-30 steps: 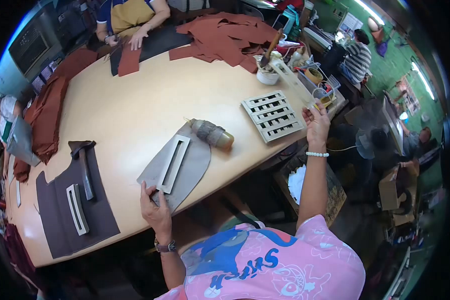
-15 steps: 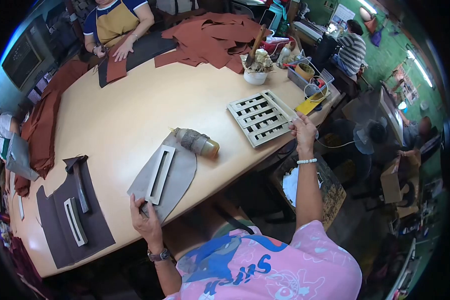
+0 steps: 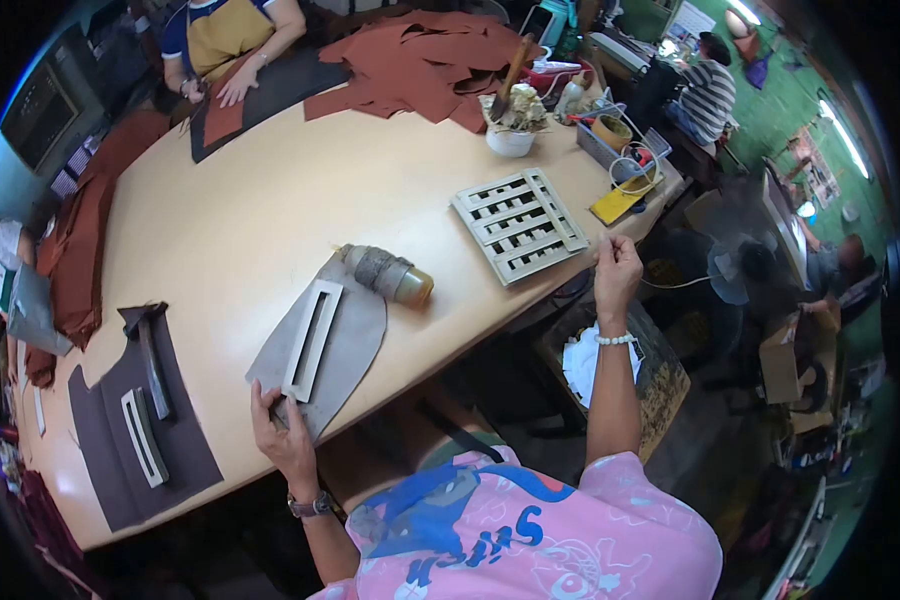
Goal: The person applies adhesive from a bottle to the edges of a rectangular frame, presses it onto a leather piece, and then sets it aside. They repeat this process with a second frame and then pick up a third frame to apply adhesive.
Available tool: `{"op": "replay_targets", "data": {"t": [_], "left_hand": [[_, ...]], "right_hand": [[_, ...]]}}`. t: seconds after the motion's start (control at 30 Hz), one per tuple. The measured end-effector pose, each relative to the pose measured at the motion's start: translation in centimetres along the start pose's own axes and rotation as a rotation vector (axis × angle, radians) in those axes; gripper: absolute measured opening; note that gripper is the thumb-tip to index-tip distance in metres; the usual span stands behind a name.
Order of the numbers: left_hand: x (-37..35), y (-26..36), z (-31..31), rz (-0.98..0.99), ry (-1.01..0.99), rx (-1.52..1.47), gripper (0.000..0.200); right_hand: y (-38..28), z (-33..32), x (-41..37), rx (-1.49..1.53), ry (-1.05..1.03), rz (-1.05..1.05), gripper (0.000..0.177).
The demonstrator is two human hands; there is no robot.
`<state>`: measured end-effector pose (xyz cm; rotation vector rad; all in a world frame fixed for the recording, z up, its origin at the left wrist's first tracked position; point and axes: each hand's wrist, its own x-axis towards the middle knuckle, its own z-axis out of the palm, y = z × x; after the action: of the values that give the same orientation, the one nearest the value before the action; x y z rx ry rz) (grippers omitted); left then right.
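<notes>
Drawn back from the slatted rack (image 3: 483,238), the right hand (image 3: 619,272) now hangs just beyond the edge of the counter (image 3: 200,230), so the pale strip (image 3: 557,211) rests along the rack's right side without either hand on it. Right fingers are pressed together, apart from the strip's near end, nothing visible between them. Left hand (image 3: 288,440) fingers are spread at the lower end of the slotted frame (image 3: 320,342), which lies on the grey piece (image 3: 360,335).

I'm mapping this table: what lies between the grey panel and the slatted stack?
In the head view, past the grey panel lies a wrapped cylinder, then bare tabletop.
</notes>
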<state>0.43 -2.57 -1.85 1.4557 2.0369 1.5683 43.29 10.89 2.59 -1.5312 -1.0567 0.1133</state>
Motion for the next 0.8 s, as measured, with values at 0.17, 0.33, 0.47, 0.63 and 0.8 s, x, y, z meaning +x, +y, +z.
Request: {"op": "replay_targets", "data": {"t": [0.17, 0.33, 0.47, 0.63, 0.8], "left_hand": [[-0.1, -0.3, -0.1, -0.039, -0.001, -0.011, 0.051], [0.0, -0.4, -0.2, 0.05, 0.013, 0.038, 0.062], [0.2, 0.2, -0.6, 0.063, -0.025, 0.069, 0.072], [0.4, 0.6, -0.7, 0.105, -0.002, 0.151, 0.071], [0.4, 0.6, -0.9, 0.102, 0.004, 0.131, 0.071]], "right_hand": [[-7.2, 5.1, -5.2, -0.052, -0.362, -0.163, 0.028], [-10.2, 11.3, -8.7, -0.094, -0.568, -0.415, 0.058], [-10.5, 13.1, -10.8, -0.186, -0.738, -0.292, 0.062], [-9.9, 13.2, -12.2, 0.0, -0.744, -0.289, 0.057], [-9.9, 12.8, -12.9, 0.363, -0.65, -0.066, 0.057]]}}
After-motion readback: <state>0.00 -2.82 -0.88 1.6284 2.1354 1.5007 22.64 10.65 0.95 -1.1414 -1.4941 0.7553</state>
